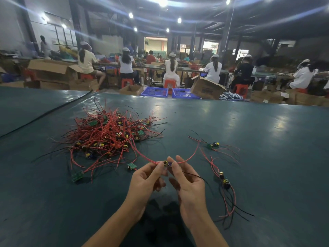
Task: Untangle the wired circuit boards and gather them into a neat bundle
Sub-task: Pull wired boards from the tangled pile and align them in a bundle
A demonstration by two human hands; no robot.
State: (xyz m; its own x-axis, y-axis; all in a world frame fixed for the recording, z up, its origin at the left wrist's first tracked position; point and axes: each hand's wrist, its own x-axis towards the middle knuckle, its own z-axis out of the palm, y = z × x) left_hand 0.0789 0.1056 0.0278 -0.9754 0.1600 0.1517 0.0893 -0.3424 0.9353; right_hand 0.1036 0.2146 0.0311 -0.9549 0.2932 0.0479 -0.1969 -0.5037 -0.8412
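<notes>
Bare left hand [147, 179] and bare right hand [187, 182], fingers slim; behind each wrist an unsleeved forearm [114, 223], no covering.

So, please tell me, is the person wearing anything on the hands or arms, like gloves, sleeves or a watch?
No. The left hand and the right hand are both bare, with no gloves, rings or watch visible. The left forearm and right forearm are uncovered too; no sleeve shows.

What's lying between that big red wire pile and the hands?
Head view: a loose green board lies there, and a red wire runs from the pile to the left hand.
</notes>
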